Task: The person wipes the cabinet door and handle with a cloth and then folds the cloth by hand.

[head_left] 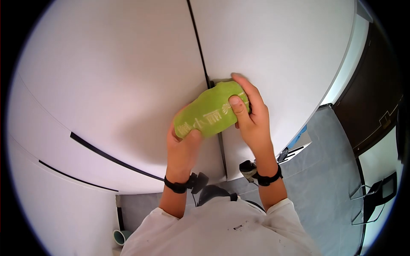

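A soft green packet [209, 112] with white printed characters is held between my two hands, tilted so its right end is higher. My left hand [184, 145] grips its lower left end, thumb on the front face. At the upper right end, my right hand [253, 115] has its thumb pressed on the front and its fingers behind. The fingers behind the packet are mostly hidden. Close beyond it is a large white panelled surface [128, 64], with a dark seam [197, 38] running behind the packet. I cannot tell whether the packet touches this surface.
Black straps with small devices circle the left wrist [177, 186] and right wrist [270, 177]. A black chair [378, 192] with metal legs stands at the right on the grey floor [316, 170]. A dark door [369, 85] is at far right. A green-rimmed round container [121, 237] sits lower left.
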### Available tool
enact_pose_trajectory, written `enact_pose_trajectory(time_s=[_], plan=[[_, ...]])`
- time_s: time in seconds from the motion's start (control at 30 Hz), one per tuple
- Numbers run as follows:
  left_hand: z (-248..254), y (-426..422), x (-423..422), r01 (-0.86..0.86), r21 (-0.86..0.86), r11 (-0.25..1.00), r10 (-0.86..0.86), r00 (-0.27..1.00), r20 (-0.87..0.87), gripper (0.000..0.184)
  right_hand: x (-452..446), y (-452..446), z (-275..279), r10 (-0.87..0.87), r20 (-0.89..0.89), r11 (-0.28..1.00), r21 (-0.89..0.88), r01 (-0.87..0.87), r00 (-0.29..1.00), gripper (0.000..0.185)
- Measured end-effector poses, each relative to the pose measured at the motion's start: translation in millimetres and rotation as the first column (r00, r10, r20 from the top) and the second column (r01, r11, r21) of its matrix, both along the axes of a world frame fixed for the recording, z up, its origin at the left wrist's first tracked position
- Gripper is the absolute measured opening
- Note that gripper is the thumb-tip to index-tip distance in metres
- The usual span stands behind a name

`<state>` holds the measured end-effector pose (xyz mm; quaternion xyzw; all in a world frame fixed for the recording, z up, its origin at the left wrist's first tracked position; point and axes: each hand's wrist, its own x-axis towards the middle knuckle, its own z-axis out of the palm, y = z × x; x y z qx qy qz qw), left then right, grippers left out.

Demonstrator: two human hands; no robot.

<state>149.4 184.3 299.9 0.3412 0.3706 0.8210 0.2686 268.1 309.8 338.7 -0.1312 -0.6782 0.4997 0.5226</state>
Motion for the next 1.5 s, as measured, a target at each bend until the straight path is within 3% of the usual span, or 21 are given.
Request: enact_pose_trajectory(time_s=[0.07, 0.1, 0.17, 0.27, 0.33, 0.4, 0.5, 0.6, 0.67, 0.73, 0.8, 0.9, 1.03, 1.13, 1.2, 1.23, 1.3, 1.43, 1.5], plan=[[9, -5, -4, 0.065, -0.015, 0.998, -0.065, 0.998, 0.020, 0.058, 5, 3, 2, 0.293, -0.039, 0.948, -0.119, -0.296, 0.955, 0.046], [10, -10, -7, 0.141, -0.027, 0.990, -0.140, 0.990, 0.031, 0.057, 6, 4, -3, 0.300, -0.033, 0.945, -0.128, -0.302, 0.953, 0.046], [8, -14, -12, 0.151, -0.032, 0.988, -0.151, 0.989, 0.008, 0.056, 6, 13, -11, 0.403, -0.075, 0.915, 0.042, -0.401, 0.912, 0.052], [7, -17, -15, 0.144, -0.032, 0.989, -0.146, 0.986, -0.080, 0.050, 19, 12, -17, 0.557, -0.079, 0.825, -0.065, -0.561, 0.827, 0.058], [8, -15, -11, 0.119, -0.032, 0.992, -0.122, 0.983, -0.136, 0.046, 19, 14, -17, 0.565, -0.072, 0.818, -0.083, -0.570, 0.822, 0.057], [11, -9, -3, -0.013, 0.082, 0.997, 0.035, 0.960, -0.277, 0.040, 18, 13, -21, 0.578, -0.062, 0.807, -0.105, -0.581, 0.814, 0.056], [0, -18, -14, 0.038, -0.031, 0.999, -0.044, 0.979, -0.199, 0.039, 11, 10, -28, 0.532, -0.153, 0.838, -0.051, -0.544, 0.833, 0.045], [6, -15, -9, 0.110, -0.039, 0.993, -0.112, 0.991, -0.073, 0.042, 7, 1, -19, 0.453, -0.262, 0.866, -0.097, -0.491, 0.852, 0.038], [19, -12, -2, 0.058, -0.025, 0.998, -0.061, 0.994, -0.096, 0.043, 3, -7, 1, 0.302, -0.385, 0.920, -0.121, -0.372, 0.872, 0.033], [25, -7, 4, 0.002, -0.003, 1.000, -0.002, 0.994, -0.107, 0.045, 0, -3, 4, 0.265, -0.348, 0.950, -0.064, -0.305, 0.899, 0.034], [27, -3, 5, -0.182, 0.021, 0.983, 0.180, 0.940, -0.290, 0.053, -3, -4, 6, 0.036, -0.228, 0.999, -0.009, -0.039, 0.973, 0.034], [29, -9, 7, -0.214, 0.004, 0.977, 0.204, 0.925, -0.322, 0.048, -5, -7, 1, -0.020, -0.203, 0.999, 0.041, 0.029, 0.979, 0.034], [28, -9, 1, -0.167, 0.020, 0.986, 0.166, 0.949, -0.270, 0.050, -9, -3, -1, 0.054, -0.225, 0.998, 0.042, -0.045, 0.973, 0.035], [28, -7, 1, -0.134, 0.062, 0.989, 0.145, 0.965, -0.220, 0.053, -6, 1, 5, 0.077, -0.141, 0.996, 0.045, -0.071, 0.987, 0.037], [16, -5, 0, -0.217, 0.142, 0.966, 0.256, 0.888, -0.382, 0.054, -2, -2, 9, 0.006, -0.033, 0.999, 0.032, -0.005, 0.999, 0.036], [14, -2, 0, -0.220, 0.156, 0.963, 0.264, 0.890, -0.372, 0.054, -3, 0, 7, 0.009, -0.027, 0.999, 0.047, -0.008, 1.000, 0.036], [10, 0, 1, -0.163, 0.151, 0.975, 0.201, 0.935, -0.292, 0.055, -6, 5, -1, -0.265, -0.015, 0.929, 0.263, 0.259, 0.964, 0.033], [-1, 4, -1, -0.178, 0.087, 0.980, 0.196, 0.934, -0.300, 0.053, -8, 3, -1, -0.216, -0.074, 0.956, 0.190, 0.226, 0.974, 0.027], [-14, 2, -7, -0.270, 0.066, 0.961, 0.273, 0.870, -0.411, 0.051, -5, 2, -3, -0.316, 0.012, 0.944, 0.106, 0.313, 0.949, 0.022]])
